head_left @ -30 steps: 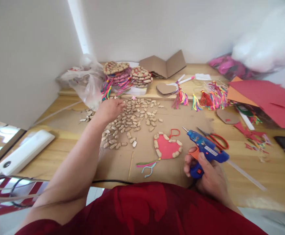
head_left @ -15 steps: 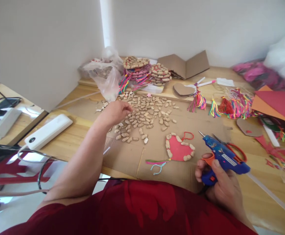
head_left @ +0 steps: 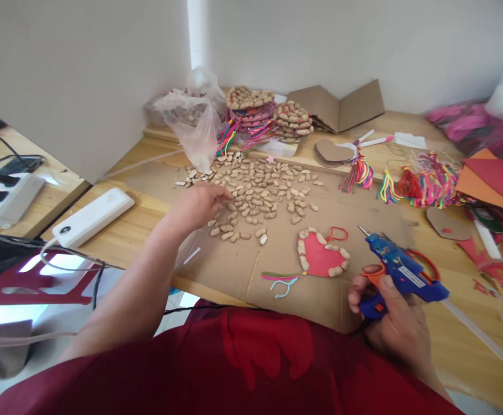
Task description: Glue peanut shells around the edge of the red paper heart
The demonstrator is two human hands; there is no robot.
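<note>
My left hand [head_left: 203, 203] is over the left part of a spread of peanuts [head_left: 262, 184], its fingers bent together; whatever they may hold is hidden. In my right hand [head_left: 394, 314] is a blue glue gun [head_left: 401, 268], gripped by the handle, its nozzle pointing up and left. Between the hands a red heart [head_left: 319, 258] lies on a cardboard sheet [head_left: 221, 271]. Peanuts line parts of its edge. A red loop [head_left: 337, 233] is at its top and coloured strings [head_left: 281, 278] trail from its lower tip.
Behind are a plastic bag [head_left: 197, 127], stacked peanut hearts [head_left: 249, 99], folded cardboard [head_left: 342, 109] and heart cutouts [head_left: 331, 151]. Tassels [head_left: 433, 181] and red paper [head_left: 498, 181] lie right, scissors [head_left: 427, 262] beside the glue gun. A white power bank [head_left: 93, 218] sits left.
The view has shifted slightly, so the table appears a little higher and further right. My left hand has shifted a little among the peanuts. My right hand still holds the glue gun.
</note>
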